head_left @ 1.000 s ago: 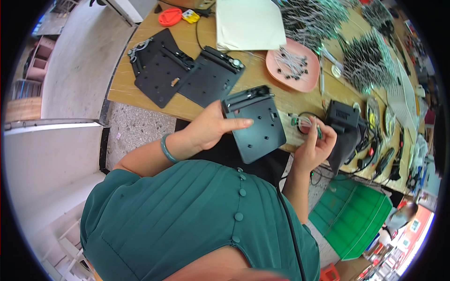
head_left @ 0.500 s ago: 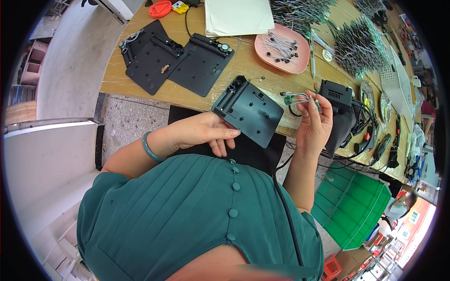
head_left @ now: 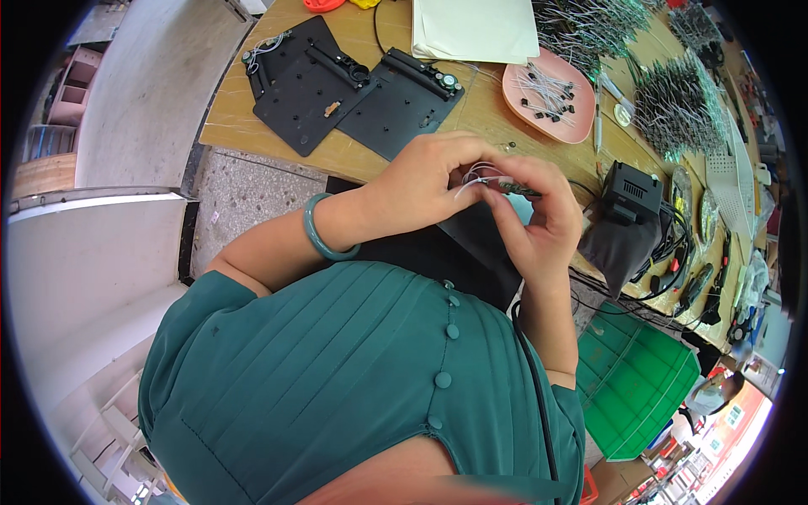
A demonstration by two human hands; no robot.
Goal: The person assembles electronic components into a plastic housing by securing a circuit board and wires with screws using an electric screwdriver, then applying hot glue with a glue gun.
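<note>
Left hand (head_left: 425, 181) has moved up from the edge of the black plate (head_left: 481, 236) and now meets the right hand (head_left: 547, 219) over it; before, the two hands were apart. Nearest to the camera is the green shirt (head_left: 353, 362) with round buttons, and a black cable (head_left: 539, 404) runs down along its right side. A bangle (head_left: 318, 227) sits on the left wrist. The left hand is curved narrow, its thumb and fingers close at the white wires (head_left: 481, 179); whether it grips them, one cannot tell. The right hand holds a small part (head_left: 520, 190) between thumb and fingers, and the white wires are beside it, between the two hands. The black plate lies below the hands, near the front edge of the worktop (head_left: 480, 109), and is mostly hidden by them.

To the right stands a black box (head_left: 633, 189) with slots, a dark cloth (head_left: 619, 248) hanging just below it. On the floor beyond the right forearm is a green crate (head_left: 631, 379). Farther on the worktop, at the left, two more black plates (head_left: 311, 88) overlap. Behind them are white sheets (head_left: 475, 29); to the right of these, a pink dish (head_left: 562, 130) carries short wires with black ends. Thick bundles of wires (head_left: 673, 105) lie at the far right.
</note>
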